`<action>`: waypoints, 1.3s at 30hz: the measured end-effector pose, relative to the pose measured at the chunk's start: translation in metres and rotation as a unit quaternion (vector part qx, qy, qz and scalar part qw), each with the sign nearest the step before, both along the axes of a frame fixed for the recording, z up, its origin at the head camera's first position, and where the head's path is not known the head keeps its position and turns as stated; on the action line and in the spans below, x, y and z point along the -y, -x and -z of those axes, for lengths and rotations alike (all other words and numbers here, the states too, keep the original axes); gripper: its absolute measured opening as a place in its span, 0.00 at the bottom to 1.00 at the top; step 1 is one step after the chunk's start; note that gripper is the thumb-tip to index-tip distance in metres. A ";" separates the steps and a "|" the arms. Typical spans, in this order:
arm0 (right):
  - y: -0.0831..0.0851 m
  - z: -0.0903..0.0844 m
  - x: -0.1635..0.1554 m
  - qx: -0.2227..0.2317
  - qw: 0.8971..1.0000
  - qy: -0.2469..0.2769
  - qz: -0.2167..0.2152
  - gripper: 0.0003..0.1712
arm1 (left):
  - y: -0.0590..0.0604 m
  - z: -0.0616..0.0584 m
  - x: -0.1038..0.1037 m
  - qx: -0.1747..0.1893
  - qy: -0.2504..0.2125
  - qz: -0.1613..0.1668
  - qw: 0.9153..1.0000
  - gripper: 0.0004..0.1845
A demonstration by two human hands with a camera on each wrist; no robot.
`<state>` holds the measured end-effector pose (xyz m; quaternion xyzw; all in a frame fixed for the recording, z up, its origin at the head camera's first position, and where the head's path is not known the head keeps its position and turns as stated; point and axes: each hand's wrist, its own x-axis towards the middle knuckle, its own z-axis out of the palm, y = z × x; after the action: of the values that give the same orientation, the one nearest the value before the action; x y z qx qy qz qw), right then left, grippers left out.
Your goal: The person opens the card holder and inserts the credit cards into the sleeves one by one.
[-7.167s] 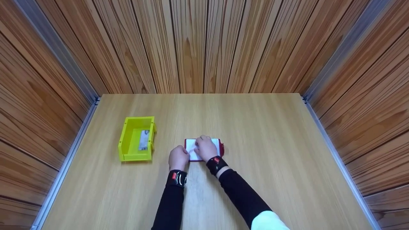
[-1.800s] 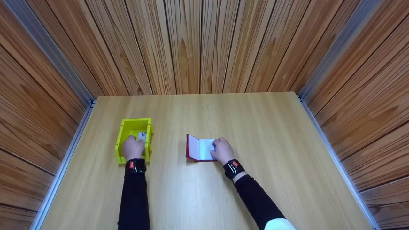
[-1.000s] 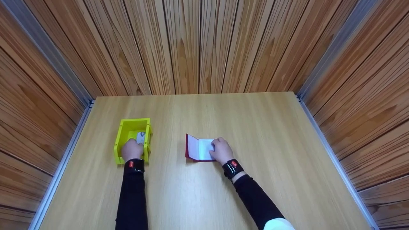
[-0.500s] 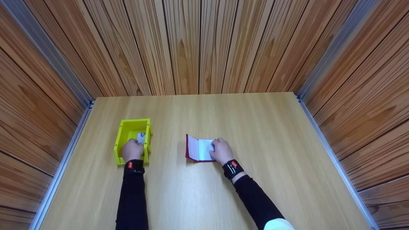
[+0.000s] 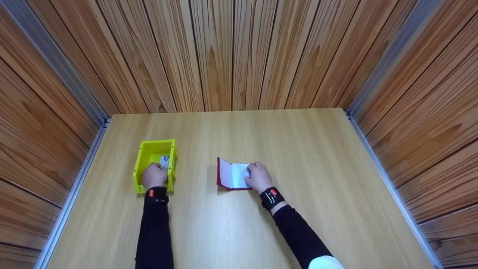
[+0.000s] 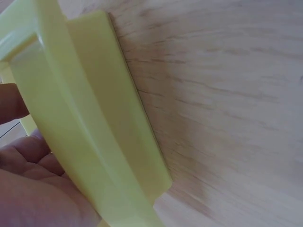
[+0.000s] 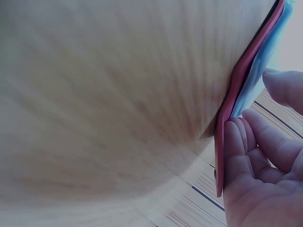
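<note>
Wooden table [image 5: 239, 224] | left hand [image 5: 154, 176] fingers inside yellow bin [image 5: 142, 160], grip unclear | right hand [image 5: 258, 178] fingers grasping red wallet [image 5: 226, 173]

Black sleeves [image 5: 155, 231], black wristbands [image 5: 271, 196] with red tags, white shoulder cloth.

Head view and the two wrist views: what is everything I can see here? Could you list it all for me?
Table: one, light wood, fills the lower half of the head view.
Wall panels: brown wood planks, behind and to both sides of the table.
Bin: one, yellow, open top, left part of the table.
Card: one, pale, its print too small to read, inside the bin.
Card holder: one, red outside, white inside, lying open mid-table.
Sleeves: two, black, from the bottom edge.
Wristbands: two, black with red marks.
Left hand: inside the bin, by the card.
Right hand: holds the card holder's right side.
</note>
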<state>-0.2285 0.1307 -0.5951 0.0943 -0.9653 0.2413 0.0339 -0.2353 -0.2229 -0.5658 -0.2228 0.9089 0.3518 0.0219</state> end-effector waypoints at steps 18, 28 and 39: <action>0.001 0.001 0.000 -0.013 1.000 -0.010 -0.003 0.18 | 0.003 0.004 0.006 -0.021 -0.017 -0.006 1.000 0.20; 0.001 0.000 0.001 0.000 1.000 -0.011 0.002 0.19 | 0.007 -0.008 0.006 -0.017 -0.002 -0.020 1.000 0.20; 0.000 -0.001 0.001 -0.002 1.000 -0.010 0.001 0.19 | 0.009 -0.009 0.003 -0.007 -0.033 -0.040 0.999 0.19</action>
<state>-0.2285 0.1300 -0.5946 0.0943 -0.9676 0.2315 0.0354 -0.2446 -0.2262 -0.5565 -0.2559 0.8873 0.3835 0.0090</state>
